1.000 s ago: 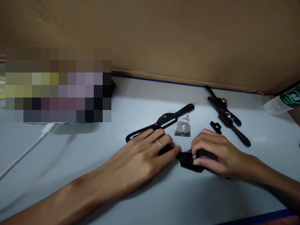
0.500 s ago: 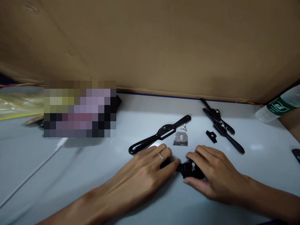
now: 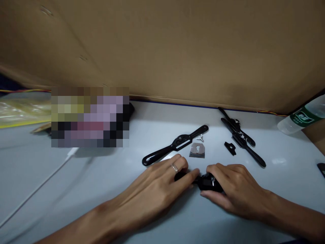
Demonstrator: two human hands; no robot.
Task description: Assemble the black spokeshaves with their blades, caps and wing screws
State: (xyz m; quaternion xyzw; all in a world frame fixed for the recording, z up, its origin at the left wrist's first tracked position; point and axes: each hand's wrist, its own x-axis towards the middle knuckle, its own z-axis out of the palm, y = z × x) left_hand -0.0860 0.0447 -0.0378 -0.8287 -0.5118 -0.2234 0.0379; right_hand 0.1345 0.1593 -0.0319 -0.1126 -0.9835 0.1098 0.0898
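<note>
Close to me, both hands grip one black spokeshave [image 3: 207, 183] lying low over the table. My left hand [image 3: 167, 184], with a ring on one finger, wraps its left handle. My right hand [image 3: 233, 186] is closed around the right part of the body, thumb along the near side; the far handle is hidden. Beyond them lies a black spokeshave frame [image 3: 179, 142], and beside it a metal blade [image 3: 197, 149] and small silver screws [image 3: 200, 138]. A loose black cap plate [image 3: 230, 148] rests further right.
Two more spokeshaves [image 3: 238, 135] lie crossed at the back right. A plastic bottle [image 3: 299, 118] with a green label leans at the right edge. At left are a blurred-out item [image 3: 90, 118], a white cable [image 3: 38, 186] and yellowish plastic bags [image 3: 22, 110]. A cardboard wall [image 3: 162, 51] closes off the back.
The held spokeshave has turned slightly in my hands, and my right hand has shifted a little to the right. The view has moved slightly; the loose parts lie as before.
</note>
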